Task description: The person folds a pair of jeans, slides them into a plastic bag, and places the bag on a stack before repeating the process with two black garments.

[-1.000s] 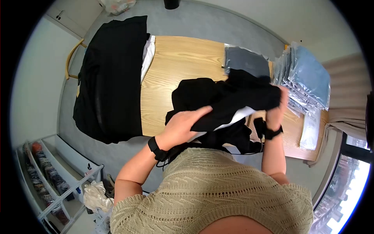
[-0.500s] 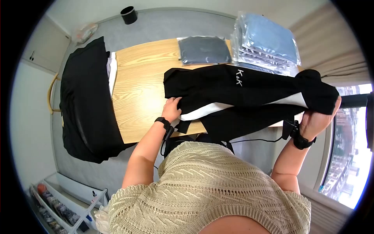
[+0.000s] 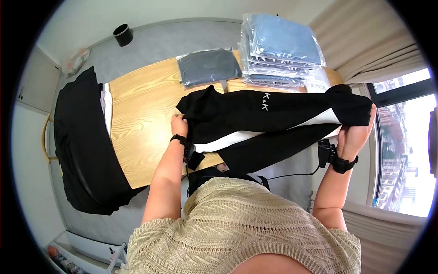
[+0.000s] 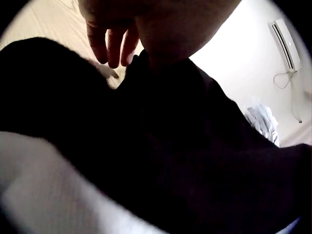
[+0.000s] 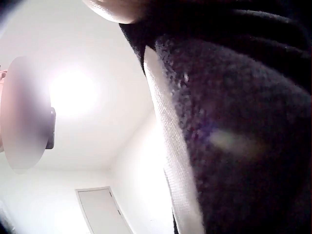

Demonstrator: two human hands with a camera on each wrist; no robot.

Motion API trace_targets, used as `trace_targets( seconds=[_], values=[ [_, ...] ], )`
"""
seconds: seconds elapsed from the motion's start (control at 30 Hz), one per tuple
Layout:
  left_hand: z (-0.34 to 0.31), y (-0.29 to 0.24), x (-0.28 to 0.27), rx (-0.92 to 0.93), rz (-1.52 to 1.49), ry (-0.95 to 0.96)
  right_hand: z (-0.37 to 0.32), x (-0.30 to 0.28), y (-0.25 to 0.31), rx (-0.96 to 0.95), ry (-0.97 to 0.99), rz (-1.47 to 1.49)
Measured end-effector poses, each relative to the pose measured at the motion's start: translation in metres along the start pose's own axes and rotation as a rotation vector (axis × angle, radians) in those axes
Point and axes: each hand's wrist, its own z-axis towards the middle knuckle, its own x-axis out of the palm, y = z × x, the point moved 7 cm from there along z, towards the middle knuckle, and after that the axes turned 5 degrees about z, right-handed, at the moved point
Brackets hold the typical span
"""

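A long black garment [image 3: 237, 109] with white side panels and white "K&K" lettering is stretched out sideways between both hands. My left hand [image 3: 179, 125] pinches its left end with the thumb and fingertips. In the left wrist view that hand [image 4: 161, 29] is above the dark cloth [image 4: 161, 141], its other fingers bent downward. At the far end my right hand [image 3: 358, 137] grips the garment, with fingers reaching up around its edge. Only a bit of the right hand [image 5: 114, 9] shows in the right wrist view, beside the black-and-white cloth [image 5: 243, 122].
A wooden table [image 3: 141, 114] lies beneath. At its back are a bagged dark grey garment [image 3: 210, 66] and a stack of bagged blue garments [image 3: 285, 43]. A pile of black clothing [image 3: 84, 150] hangs over the left end. The window [image 3: 404, 150] is to the right.
The black garment went from bunched up to stretched lengthwise as my hands moved apart. The head view has turned right, and the garment's left end has risen slightly.
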Motion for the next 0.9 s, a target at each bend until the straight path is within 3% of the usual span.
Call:
trace_targets(
  seconds=[0.07, 0.13, 0.2, 0.27, 0.33, 0.4, 0.47, 0.53, 0.6, 0.67, 0.73, 0.83, 0.9],
  values=[
    [0.005, -0.001, -0.017, 0.095, -0.093, -0.218, 0.002, -0.004, -0.001, 0.0, -0.03, -0.06],
    [0.01, 0.006, -0.054, -0.017, -0.289, -0.356, 0.01, -0.017, -0.006, 0.0, -0.025, -0.066],
    [0.024, 0.036, -0.095, -0.187, -0.305, -0.288, 0.02, -0.034, -0.011, 0.009, -0.039, -0.071],
    [0.017, 0.059, -0.156, -0.163, -0.587, -0.431, 0.031, -0.051, -0.017, 0.011, -0.094, -0.116],
    [-0.02, 0.032, -0.246, -0.198, -0.522, -0.505, 0.035, -0.065, -0.028, 0.013, -0.147, -0.121],
    [-0.037, 0.058, -0.3, -0.177, -0.623, -0.667, 0.042, -0.072, -0.048, 0.05, -0.161, -0.127],
    [-0.06, 0.078, -0.358, -0.115, -0.517, -0.811, 0.041, -0.075, -0.068, 0.092, -0.172, -0.138],
    [-0.079, 0.089, -0.411, 0.017, -0.399, -0.82, 0.04, -0.065, -0.082, 0.051, -0.087, -0.277],
    [-0.104, 0.088, -0.449, -0.109, -0.574, -0.772, 0.034, -0.052, -0.089, 0.047, -0.066, -0.296],
    [-0.106, 0.104, -0.489, -0.038, -0.541, -0.696, 0.027, -0.04, -0.097, 0.105, -0.097, -0.304],
    [-0.097, 0.107, -0.521, -0.102, -0.283, -0.725, 0.026, -0.029, -0.11, 0.12, -0.108, -0.303],
    [-0.022, 0.125, -0.517, -0.066, 0.072, -0.566, 0.03, -0.005, -0.156, 0.141, 0.042, -0.43],
    [0.044, 0.136, -0.479, -0.072, 0.323, -0.524, 0.037, -0.012, -0.216, 0.127, 0.135, -0.65]
  ],
)
